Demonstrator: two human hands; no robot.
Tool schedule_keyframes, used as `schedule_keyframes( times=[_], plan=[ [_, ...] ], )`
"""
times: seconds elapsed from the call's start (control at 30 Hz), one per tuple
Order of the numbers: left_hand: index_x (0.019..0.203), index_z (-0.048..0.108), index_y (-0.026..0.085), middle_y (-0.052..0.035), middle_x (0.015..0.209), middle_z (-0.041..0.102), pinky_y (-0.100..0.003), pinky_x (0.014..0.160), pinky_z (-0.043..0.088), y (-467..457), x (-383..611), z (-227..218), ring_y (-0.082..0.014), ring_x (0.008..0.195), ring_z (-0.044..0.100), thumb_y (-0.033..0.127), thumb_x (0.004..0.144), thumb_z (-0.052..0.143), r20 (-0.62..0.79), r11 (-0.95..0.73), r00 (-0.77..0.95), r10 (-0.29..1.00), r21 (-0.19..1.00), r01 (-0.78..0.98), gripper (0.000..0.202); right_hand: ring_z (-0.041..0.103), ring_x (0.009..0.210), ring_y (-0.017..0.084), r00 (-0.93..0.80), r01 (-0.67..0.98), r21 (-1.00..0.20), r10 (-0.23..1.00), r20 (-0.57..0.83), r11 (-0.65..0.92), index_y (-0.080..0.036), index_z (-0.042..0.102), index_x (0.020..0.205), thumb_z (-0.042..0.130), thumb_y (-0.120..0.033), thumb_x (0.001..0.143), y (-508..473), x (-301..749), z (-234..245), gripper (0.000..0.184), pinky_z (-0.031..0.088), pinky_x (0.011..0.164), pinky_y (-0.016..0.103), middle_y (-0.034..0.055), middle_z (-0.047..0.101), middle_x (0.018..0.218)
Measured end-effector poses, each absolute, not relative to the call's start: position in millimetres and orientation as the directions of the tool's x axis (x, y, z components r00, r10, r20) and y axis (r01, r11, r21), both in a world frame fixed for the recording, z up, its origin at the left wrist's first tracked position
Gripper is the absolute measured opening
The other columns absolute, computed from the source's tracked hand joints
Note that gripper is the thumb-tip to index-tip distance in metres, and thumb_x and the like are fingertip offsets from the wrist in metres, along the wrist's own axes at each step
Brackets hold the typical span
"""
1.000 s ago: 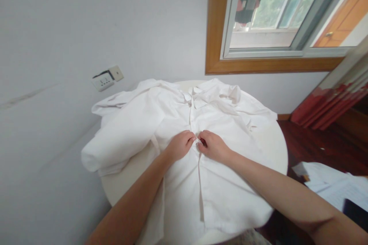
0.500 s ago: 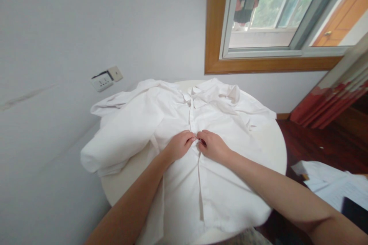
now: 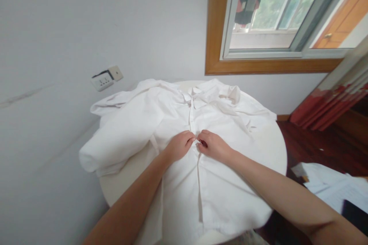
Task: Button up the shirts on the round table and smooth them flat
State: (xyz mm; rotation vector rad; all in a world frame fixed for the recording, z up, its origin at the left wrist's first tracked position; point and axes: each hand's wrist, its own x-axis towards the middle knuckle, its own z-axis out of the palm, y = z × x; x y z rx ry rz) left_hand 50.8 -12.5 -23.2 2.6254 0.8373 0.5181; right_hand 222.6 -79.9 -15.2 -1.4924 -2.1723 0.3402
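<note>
A white shirt [image 3: 224,187] lies spread over a round white table, its collar toward the wall and its hem toward me. My left hand [image 3: 181,145] pinches the front placket from the left, about halfway down the shirt. From the right, my right hand [image 3: 211,144] grips the same spot, fingertips almost meeting those of the left. Above the hands the two front edges lie together up to the collar; below them a dark gap line runs down the placket. Any button between the fingers is too small to make out.
The round table [image 3: 123,187] shows at its left and right rims. A wall socket [image 3: 102,81] sits behind it at left, and a wood-framed window [image 3: 214,26] at the back right. Papers [image 3: 333,185] and a dark flat object [image 3: 355,214] lie low at right, near a curtain [image 3: 322,103].
Both hands stay at the same place on the placket, with hardly any finger movement. The camera view has shifted very slightly.
</note>
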Motion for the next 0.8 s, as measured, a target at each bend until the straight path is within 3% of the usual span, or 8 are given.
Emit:
schedule_keyframes(
  times=[0.17, 0.37, 0.7, 0.8],
  plan=[
    [0.085, 0.059, 0.017, -0.005, 0.085, 0.061, -0.03, 0.078, 0.044, -12.2, 50.9, -24.3, -0.0173, 0.083, 0.056, 0.021, 0.091, 0.036, 0.235, -0.772, 0.762, 0.603, 0.41, 0.485, 0.024, 0.047, 0.065, 0.011, -0.213, 0.836, -0.454, 0.944, 0.251, 0.309, -0.017, 0.054, 0.077, 0.053, -0.012, 0.078, -79.2, 219.4, -17.5, 0.005, 0.035, 0.061, 0.022, -0.0009, 0.048, 0.075],
    [0.085, 0.058, 0.018, -0.0046, 0.086, 0.061, -0.029, 0.078, 0.044, -11.9, 50.4, -24.8, -0.0169, 0.083, 0.056, 0.021, 0.091, 0.036, 0.255, -0.777, 0.759, 0.599, 0.416, 0.473, 0.023, 0.047, 0.066, 0.011, -0.291, 0.798, -0.48, 0.93, 0.225, 0.366, -0.017, 0.052, 0.075, 0.054, -0.016, 0.08, -76.6, 226.1, -17.3, 0.005, 0.036, 0.062, 0.021, -0.0008, 0.049, 0.075],
    [0.081, 0.057, 0.018, -0.0044, 0.082, 0.06, -0.029, 0.075, 0.044, -11.4, 49.9, -27.4, -0.0165, 0.078, 0.055, 0.022, 0.091, 0.036, 0.257, -0.777, 0.756, 0.602, 0.407, 0.481, 0.024, 0.048, 0.066, 0.012, -0.211, 0.886, -0.357, 0.943, 0.257, 0.295, -0.018, 0.055, 0.083, 0.053, -0.016, 0.079, -81.1, 212.6, -20.6, 0.005, 0.034, 0.06, 0.023, 0.0011, 0.052, 0.079],
    [0.081, 0.058, 0.018, -0.0044, 0.081, 0.061, -0.029, 0.076, 0.044, -10.8, 49.0, -25.5, -0.0163, 0.079, 0.055, 0.023, 0.091, 0.035, 0.257, -0.773, 0.753, 0.605, 0.414, 0.48, 0.026, 0.049, 0.067, 0.012, -0.188, 0.88, -0.381, 0.943, 0.274, 0.286, -0.018, 0.056, 0.084, 0.054, -0.014, 0.078, -80.5, 212.5, -19.5, 0.008, 0.034, 0.061, 0.022, 0.0006, 0.052, 0.079]
  ],
)
